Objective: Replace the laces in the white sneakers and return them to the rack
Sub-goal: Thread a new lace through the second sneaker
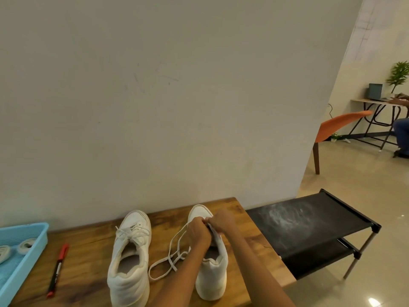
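Observation:
Two white sneakers stand on a wooden table (88, 262), toes toward the wall. The left sneaker (130, 258) is laced and tied. Over the front eyelets of the right sneaker (211, 275) my left hand (198, 234) and my right hand (220, 221) meet, both pinching its white lace (168, 260). The loose length of that lace loops down onto the table between the shoes. My hands hide the eyelets.
A light blue tray (33, 251) with rolled white laces sits at the table's left edge. A red and black marker (58, 270) lies beside it. A black two-shelf shoe rack (314, 229) stands right of the table. An orange chair (336, 127) is farther back.

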The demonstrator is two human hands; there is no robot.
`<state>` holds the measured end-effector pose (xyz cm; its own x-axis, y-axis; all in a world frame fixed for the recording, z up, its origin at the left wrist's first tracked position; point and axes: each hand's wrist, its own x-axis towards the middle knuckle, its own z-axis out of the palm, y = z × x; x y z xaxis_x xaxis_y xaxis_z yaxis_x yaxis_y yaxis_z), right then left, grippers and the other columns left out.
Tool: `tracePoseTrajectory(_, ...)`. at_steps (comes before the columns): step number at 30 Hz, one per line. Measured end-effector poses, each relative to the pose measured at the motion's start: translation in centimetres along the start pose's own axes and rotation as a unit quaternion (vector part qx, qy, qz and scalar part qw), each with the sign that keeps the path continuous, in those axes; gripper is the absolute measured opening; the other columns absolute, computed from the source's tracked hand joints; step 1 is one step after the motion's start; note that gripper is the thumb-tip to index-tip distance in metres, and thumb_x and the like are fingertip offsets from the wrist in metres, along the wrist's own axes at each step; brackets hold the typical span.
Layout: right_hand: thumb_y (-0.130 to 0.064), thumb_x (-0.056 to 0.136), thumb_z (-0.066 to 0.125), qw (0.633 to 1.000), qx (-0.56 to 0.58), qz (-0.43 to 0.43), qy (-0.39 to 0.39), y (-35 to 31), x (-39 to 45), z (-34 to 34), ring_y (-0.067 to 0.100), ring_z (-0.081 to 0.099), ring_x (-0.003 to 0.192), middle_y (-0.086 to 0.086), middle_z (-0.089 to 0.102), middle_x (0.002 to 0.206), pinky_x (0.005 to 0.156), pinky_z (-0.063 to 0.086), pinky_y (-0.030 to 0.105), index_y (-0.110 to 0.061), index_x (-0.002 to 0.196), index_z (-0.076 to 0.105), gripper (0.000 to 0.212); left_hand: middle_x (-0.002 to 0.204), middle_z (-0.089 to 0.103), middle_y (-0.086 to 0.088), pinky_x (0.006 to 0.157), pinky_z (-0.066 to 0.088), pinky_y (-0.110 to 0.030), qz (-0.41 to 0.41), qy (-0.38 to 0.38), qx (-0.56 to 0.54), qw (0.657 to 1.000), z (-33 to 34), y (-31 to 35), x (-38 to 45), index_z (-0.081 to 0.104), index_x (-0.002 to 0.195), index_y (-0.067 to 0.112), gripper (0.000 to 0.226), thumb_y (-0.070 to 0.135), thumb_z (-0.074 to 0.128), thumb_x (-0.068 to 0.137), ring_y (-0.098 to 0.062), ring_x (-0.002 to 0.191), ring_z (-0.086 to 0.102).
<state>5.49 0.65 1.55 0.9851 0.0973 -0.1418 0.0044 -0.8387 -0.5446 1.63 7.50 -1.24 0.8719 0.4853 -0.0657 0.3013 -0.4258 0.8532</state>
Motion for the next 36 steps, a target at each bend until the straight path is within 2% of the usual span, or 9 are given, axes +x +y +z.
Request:
tracePoseTrajectory(5, -0.011, 0.095, 0.050, 0.948, 0.312, 0.065, 0.000, 1.9, 0.5, 0.0, 0.011, 0.044, 0.057, 0.005, 0.048, 0.067, 0.054, 0.041, 0.022, -0.011, 0.064, 0.046, 0.031, 0.091, 0.064, -0.007, 0.065, 0.039, -0.021, 0.038, 0.085, -0.053, 0.994, -0.1, 0.2, -0.2, 0.062, 0.089, 0.010, 0.019, 0.013, 0.045, 0.097, -0.016, 0.080, 0.054)
tracePoseTrajectory(10, -0.006, 0.100, 0.032, 0.689, 0.682, 0.100, 0.226, 2.1, 2.2, -7.9, 0.011, 0.047, 0.041, 0.009, 0.047, 0.068, 0.036, 0.040, 0.018, -0.009, 0.072, 0.042, 0.030, 0.093, 0.058, -0.005, 0.073, 0.041, -0.022, 0.012, 0.180, -0.147, 0.973, -0.5, -0.2, 0.4, 0.062, 0.100, 0.003, 0.026, -0.006, 0.040, 0.091, -0.023, 0.094, 0.058)
tracePoseTrajectory(14, -0.013, 0.094, 0.055, 0.850, 0.496, -0.041, 0.175, 1.5, 1.4, -8.1, 0.004, 0.040, 0.038, 0.001, 0.048, 0.059, 0.038, 0.034, 0.019, -0.010, 0.070, 0.057, 0.024, 0.093, 0.057, -0.005, 0.074, 0.039, -0.023, -0.037, 0.177, -0.204, 0.962, -0.3, -0.5, 0.7, 0.061, 0.101, 0.002, 0.027, -0.008, 0.038, 0.091, -0.019, 0.089, 0.054)
tracePoseTrajectory(17, -0.028, 0.089, 0.059, 0.992, 0.029, -0.115, 0.042, 2.3, 1.3, -3.3, 0.011, 0.034, 0.048, -0.003, 0.039, 0.052, 0.051, 0.038, 0.031, -0.011, 0.056, 0.048, 0.039, 0.096, 0.058, -0.007, 0.074, 0.040, -0.023, -0.035, 0.169, -0.201, 0.964, -0.4, -0.3, 0.4, 0.060, 0.103, 0.002, 0.028, -0.008, 0.038, 0.091, -0.017, 0.089, 0.053)
tracePoseTrajectory(20, -0.034, 0.095, 0.050, 0.986, -0.135, -0.091, -0.019, 2.9, 0.8, -1.1, 0.010, 0.028, 0.049, -0.003, 0.033, 0.053, 0.047, 0.025, 0.021, -0.016, 0.054, 0.032, 0.048, 0.102, 0.062, -0.010, 0.077, 0.045, -0.025, -0.037, 0.179, -0.203, 0.962, -0.5, -0.6, 0.7, 0.060, 0.106, 0.002, 0.029, -0.011, 0.042, 0.088, -0.023, 0.095, 0.058)
tracePoseTrajectory(23, -0.021, 0.098, 0.045, 0.984, 0.154, -0.030, 0.087, 3.2, 0.8, -2.6, 0.012, 0.032, 0.053, -0.001, 0.037, 0.055, 0.055, 0.030, 0.026, -0.013, 0.055, 0.038, 0.044, 0.106, 0.062, -0.012, 0.082, 0.049, -0.028, -0.039, 0.182, -0.200, 0.962, -0.4, -0.9, 1.2, 0.060, 0.108, 0.002, 0.032, -0.014, 0.044, 0.086, -0.025, 0.099, 0.059)
tracePoseTrajectory(27, -0.023, 0.099, 0.045, 0.863, 0.393, 0.028, 0.316, 4.4, 0.4, -6.5, 0.018, 0.051, 0.071, 0.005, 0.058, 0.076, 0.066, 0.036, 0.030, -0.005, 0.071, 0.053, 0.034, 0.108, 0.062, -0.013, 0.084, 0.050, -0.031, -0.038, 0.189, -0.196, 0.962, -0.2, -0.9, 1.2, 0.061, 0.109, 0.002, 0.034, -0.015, 0.042, 0.085, -0.026, 0.101, 0.059)
tracePoseTrajectory(31, -0.030, 0.096, 0.051, 0.990, 0.097, -0.066, 0.072, 3.2, -0.5, -3.6, 0.019, 0.054, 0.071, 0.005, 0.058, 0.074, 0.064, 0.036, 0.025, -0.008, 0.077, 0.061, 0.030, 0.108, 0.061, -0.013, 0.087, 0.051, -0.035, -0.030, 0.188, -0.194, 0.962, -0.1, -0.9, 1.1, 0.061, 0.108, 0.001, 0.037, -0.017, 0.041, 0.083, -0.028, 0.102, 0.059)
tracePoseTrajectory(36, -0.029, 0.099, 0.044, 0.992, -0.025, -0.113, -0.047, 2.9, -0.3, -0.4, 0.004, 0.035, 0.055, -0.006, 0.042, 0.062, 0.050, 0.027, 0.016, -0.022, 0.064, 0.042, 0.036, 0.110, 0.061, -0.012, 0.087, 0.052, -0.034, -0.028, 0.189, -0.174, 0.966, -0.3, -0.9, 0.9, 0.060, 0.109, 0.003, 0.036, -0.014, 0.040, 0.085, -0.025, 0.101, 0.057)
